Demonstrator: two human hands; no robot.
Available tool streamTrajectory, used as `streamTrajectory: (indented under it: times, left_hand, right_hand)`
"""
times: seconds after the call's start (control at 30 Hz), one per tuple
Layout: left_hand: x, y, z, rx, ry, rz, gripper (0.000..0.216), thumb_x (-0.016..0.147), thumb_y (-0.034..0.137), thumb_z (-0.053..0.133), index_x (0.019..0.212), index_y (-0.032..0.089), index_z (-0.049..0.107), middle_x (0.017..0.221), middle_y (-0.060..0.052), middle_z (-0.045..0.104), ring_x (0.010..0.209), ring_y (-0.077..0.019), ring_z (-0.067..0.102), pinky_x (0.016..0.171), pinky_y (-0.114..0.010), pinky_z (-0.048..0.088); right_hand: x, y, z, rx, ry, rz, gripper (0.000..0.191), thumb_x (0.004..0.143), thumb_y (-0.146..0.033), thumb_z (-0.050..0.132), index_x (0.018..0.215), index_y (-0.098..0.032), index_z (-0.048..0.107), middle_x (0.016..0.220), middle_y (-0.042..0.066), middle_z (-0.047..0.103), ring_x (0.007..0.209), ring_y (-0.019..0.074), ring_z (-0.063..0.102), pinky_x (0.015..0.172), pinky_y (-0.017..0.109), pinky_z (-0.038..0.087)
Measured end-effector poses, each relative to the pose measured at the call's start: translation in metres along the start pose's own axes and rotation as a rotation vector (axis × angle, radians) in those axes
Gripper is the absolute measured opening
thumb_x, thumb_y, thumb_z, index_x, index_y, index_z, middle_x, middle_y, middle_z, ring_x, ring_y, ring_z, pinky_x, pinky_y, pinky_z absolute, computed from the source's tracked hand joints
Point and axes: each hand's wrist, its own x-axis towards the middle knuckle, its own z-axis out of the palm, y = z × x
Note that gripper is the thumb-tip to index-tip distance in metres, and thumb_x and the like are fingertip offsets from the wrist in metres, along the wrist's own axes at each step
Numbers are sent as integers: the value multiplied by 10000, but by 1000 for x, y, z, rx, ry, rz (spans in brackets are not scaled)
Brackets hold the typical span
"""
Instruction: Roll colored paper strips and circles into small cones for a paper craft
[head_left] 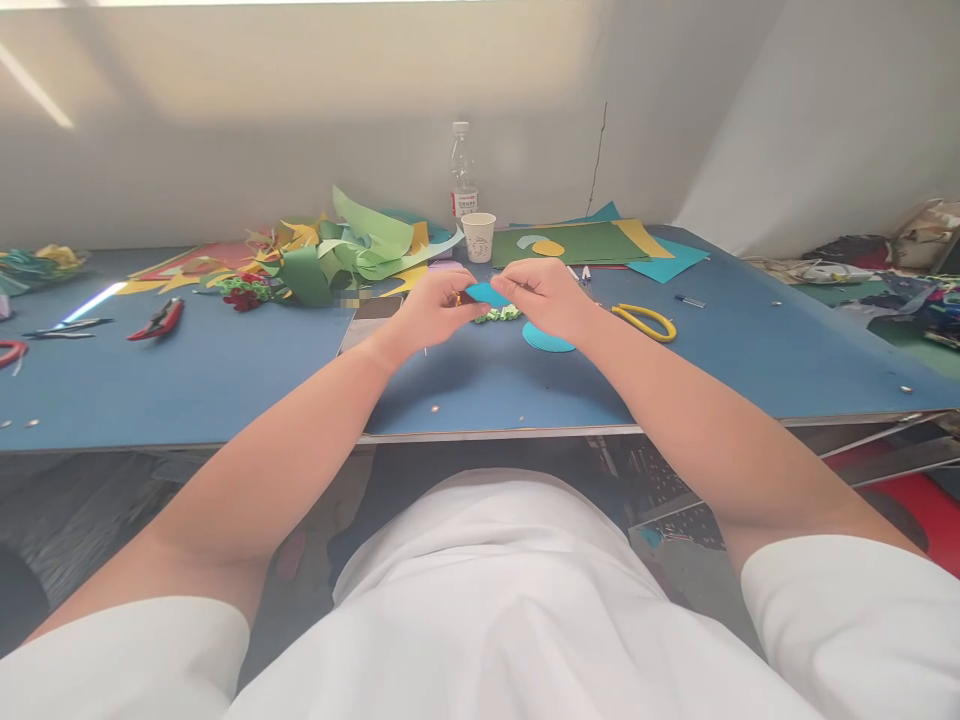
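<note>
Above the blue table, my left hand (435,307) and my right hand (545,292) pinch a small piece of blue paper (489,294) between them. The fingers of both hands are closed on its two ends. Just behind and below the paper lies something light green and frilly (501,314), partly hidden by my hands. A flat blue paper circle (547,338) rests on the table under my right hand. Beside my left wrist lies a dark flat object like a phone (365,325), partly covered by the hand.
Yellow-handled scissors (646,322) lie right of my hands. Behind stand a paper cup (478,240) and a plastic bottle (463,170). Green paper scraps (367,245) pile up at left, near red-handled pliers (157,320). A dark green sheet (592,243) lies at the back right.
</note>
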Motion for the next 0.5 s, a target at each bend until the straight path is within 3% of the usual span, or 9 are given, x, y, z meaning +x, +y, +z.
streamTrajectory:
  times: [0.07,0.17,0.37,0.5]
  left_hand:
    - [-1,0,0,-43,13,-40,177,841,334,799,728,223,720,765,-16,629,671,-150,533,598,-346,378]
    - [-2,2,1,-83,7,-72,122,849,325,783,784,226,758,811,-20,679,693,-152,553,615,-347,390]
    - [-4,8,-1,-56,3,-61,120,860,325,775,792,227,773,757,-12,618,688,-154,532,610,-349,382]
    - [-4,5,0,-60,26,-58,113,843,325,786,798,223,764,858,-33,656,685,-141,528,593,-340,385]
  right_hand:
    - [0,1,1,20,-5,44,497,987,-614,713,712,-206,645,716,14,571,711,172,501,649,335,395]
    - [0,5,3,39,-34,70,326,853,-474,867,780,-202,703,765,12,662,708,171,545,663,330,431]
    - [-1,5,4,78,-52,86,182,850,-360,821,798,-198,757,754,10,690,696,165,551,648,322,420]
    - [0,2,2,45,-48,121,157,868,-317,795,781,-193,753,697,-6,638,654,147,488,623,319,368]
